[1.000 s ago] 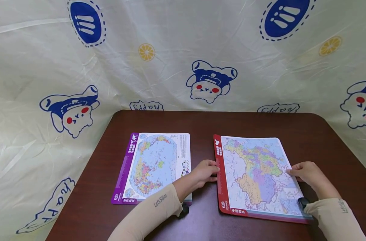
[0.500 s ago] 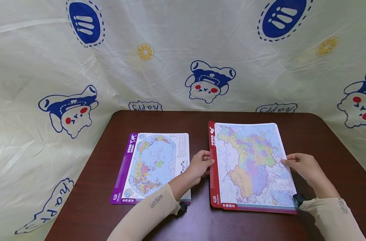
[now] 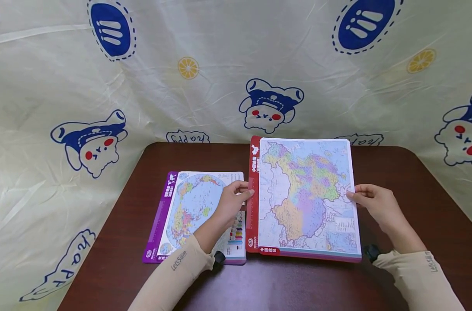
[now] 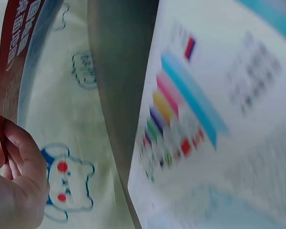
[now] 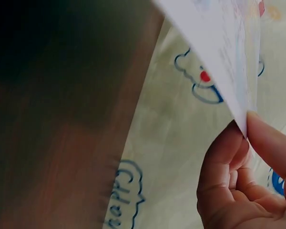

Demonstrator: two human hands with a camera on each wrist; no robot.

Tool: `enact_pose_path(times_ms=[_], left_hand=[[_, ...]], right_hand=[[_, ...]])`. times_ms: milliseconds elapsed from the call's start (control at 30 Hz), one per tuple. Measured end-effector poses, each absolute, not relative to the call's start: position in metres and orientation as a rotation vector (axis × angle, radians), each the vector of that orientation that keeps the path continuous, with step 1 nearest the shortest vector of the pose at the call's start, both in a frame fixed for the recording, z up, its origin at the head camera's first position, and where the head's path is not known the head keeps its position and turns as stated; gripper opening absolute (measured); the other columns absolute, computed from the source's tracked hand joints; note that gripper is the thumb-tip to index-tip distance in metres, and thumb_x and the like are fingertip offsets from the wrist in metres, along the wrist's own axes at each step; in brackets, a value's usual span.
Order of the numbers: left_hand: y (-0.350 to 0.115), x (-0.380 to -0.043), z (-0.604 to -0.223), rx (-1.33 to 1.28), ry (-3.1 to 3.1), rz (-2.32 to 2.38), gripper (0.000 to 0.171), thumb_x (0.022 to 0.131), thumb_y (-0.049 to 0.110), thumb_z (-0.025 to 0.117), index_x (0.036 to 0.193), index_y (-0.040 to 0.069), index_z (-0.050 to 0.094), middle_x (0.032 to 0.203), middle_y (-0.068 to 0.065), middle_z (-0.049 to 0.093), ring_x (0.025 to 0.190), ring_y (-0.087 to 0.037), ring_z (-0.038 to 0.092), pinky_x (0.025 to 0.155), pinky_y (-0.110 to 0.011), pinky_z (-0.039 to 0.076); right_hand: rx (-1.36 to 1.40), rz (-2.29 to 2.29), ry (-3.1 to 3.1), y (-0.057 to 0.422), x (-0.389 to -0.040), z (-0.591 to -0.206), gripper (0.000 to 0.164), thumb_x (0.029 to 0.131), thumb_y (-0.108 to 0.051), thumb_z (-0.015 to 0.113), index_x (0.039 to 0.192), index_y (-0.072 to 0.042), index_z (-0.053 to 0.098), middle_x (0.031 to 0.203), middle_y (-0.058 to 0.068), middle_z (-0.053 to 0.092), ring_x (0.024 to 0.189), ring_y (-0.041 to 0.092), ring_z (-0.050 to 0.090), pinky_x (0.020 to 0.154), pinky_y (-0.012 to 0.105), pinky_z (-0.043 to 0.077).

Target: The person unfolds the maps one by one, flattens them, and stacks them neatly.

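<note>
Both hands hold up a map sheet (image 3: 304, 194) with a red left border, showing coloured regions. My left hand (image 3: 231, 201) pinches its red edge between thumb and fingers, as the left wrist view shows close up with that hand (image 4: 19, 176). The right hand (image 3: 376, 207) pinches the opposite white edge; in the right wrist view this hand (image 5: 248, 176) has thumb and fingertips on the sheet. Under the left forearm lies a world map sheet (image 3: 197, 203) with a purple border, partly covered by that arm. The raised map slightly overlaps its right side in the head view.
A dark brown table (image 3: 298, 285) carries the purple-bordered map on its left half. Behind it hangs a pale curtain (image 3: 220, 108) printed with cartoon bears, orange slices and blue ovals. A small black device (image 3: 372, 252) sits at the right wrist.
The red-bordered map has risen off the table and moved left and away, carried by both hands. The purple-bordered map has stayed where it was.
</note>
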State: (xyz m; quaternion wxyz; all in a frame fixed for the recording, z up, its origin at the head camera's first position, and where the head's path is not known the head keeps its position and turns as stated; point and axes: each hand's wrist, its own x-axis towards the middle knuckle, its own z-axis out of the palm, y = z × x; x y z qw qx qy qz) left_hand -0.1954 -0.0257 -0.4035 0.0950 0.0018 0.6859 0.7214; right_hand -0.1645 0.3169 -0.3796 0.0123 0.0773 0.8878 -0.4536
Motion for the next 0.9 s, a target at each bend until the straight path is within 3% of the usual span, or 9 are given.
enact_pose_path(times_ms=[267, 400, 633, 833, 900], left_hand=[[-0.060, -0.199, -0.404, -0.008, 2.076, 2.176, 0.017, 0.087, 0.008, 0.059, 0.102, 0.001, 0.059, 0.088, -0.010, 0.055, 0.068, -0.016, 0.060, 0.057, -0.032, 0.053], [-0.076, -0.198, -0.408, -0.043, 2.087, 2.171, 0.019, 0.086, 0.010, 0.060, 0.103, 0.001, 0.059, 0.092, -0.011, 0.055, 0.073, -0.018, 0.060, 0.059, -0.033, 0.053], [-0.094, -0.196, -0.413, -0.108, 1.998, 2.229, 0.017, 0.086, 0.006, 0.058, 0.100, -0.002, 0.060, 0.089, -0.009, 0.055, 0.071, -0.015, 0.058, 0.055, -0.028, 0.052], [-0.103, -0.196, -0.415, -0.107, 1.888, 2.285, 0.012, 0.087, 0.003, 0.056, 0.096, -0.003, 0.059, 0.084, -0.007, 0.056, 0.066, -0.014, 0.058, 0.053, -0.026, 0.050], [-0.105, -0.196, -0.415, -0.110, 1.849, 2.300, 0.010, 0.087, 0.004, 0.056, 0.095, -0.001, 0.060, 0.083, -0.007, 0.057, 0.065, -0.015, 0.058, 0.053, -0.025, 0.050]], right_hand=[[0.143, -1.477, 2.784, 0.290, -0.167, -0.375, 0.051, 0.087, -0.042, 0.055, 0.109, 0.004, 0.053, 0.095, 0.016, 0.057, 0.086, 0.028, 0.050, 0.074, 0.036, 0.037], [0.099, -1.529, 2.773, 0.295, -0.184, -0.401, 0.049, 0.083, -0.044, 0.059, 0.105, 0.000, 0.056, 0.094, 0.013, 0.060, 0.082, 0.024, 0.054, 0.069, 0.029, 0.042], [0.043, -1.639, 2.783, 0.322, -0.225, -0.483, 0.043, 0.080, -0.047, 0.061, 0.104, -0.011, 0.059, 0.094, 0.009, 0.063, 0.079, 0.024, 0.060, 0.066, 0.023, 0.048], [0.044, -1.647, 2.768, 0.322, -0.229, -0.491, 0.041, 0.079, -0.047, 0.061, 0.104, -0.015, 0.060, 0.093, 0.006, 0.063, 0.080, 0.024, 0.060, 0.070, 0.023, 0.047], [0.006, -1.721, 2.696, 0.317, -0.224, -0.480, 0.038, 0.082, -0.042, 0.060, 0.105, -0.011, 0.060, 0.093, 0.009, 0.062, 0.081, 0.025, 0.059, 0.073, 0.024, 0.047]])
